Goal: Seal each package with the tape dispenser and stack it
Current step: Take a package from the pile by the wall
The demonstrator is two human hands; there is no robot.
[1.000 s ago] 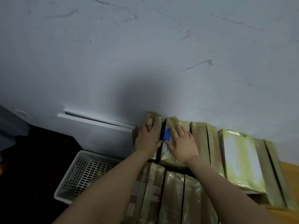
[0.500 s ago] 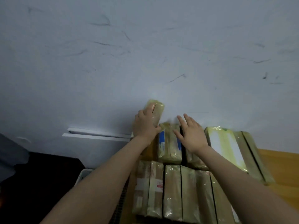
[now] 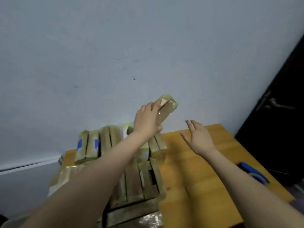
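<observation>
My left hand (image 3: 146,120) grips a tape-wrapped brown package (image 3: 166,108) and holds it up, tilted, above the far row of packages. My right hand (image 3: 198,137) hovers over the bare wooden table (image 3: 197,170) with fingers spread and holds nothing. Several taped packages (image 3: 92,146) stand in a row against the wall. A nearer row of packages (image 3: 139,181) lies under my left forearm. The blue tape dispenser (image 3: 253,172) rests near the table's right edge, partly hidden behind my right forearm.
A pale wall (image 3: 115,55) rises directly behind the table. A dark door with a lever handle (image 3: 276,104) stands at the right. A white ledge (image 3: 29,163) runs along the wall at the left.
My left hand has lifted one package out of the far row and carried it up and to the right. My right hand came off the packages and opened over the table.
</observation>
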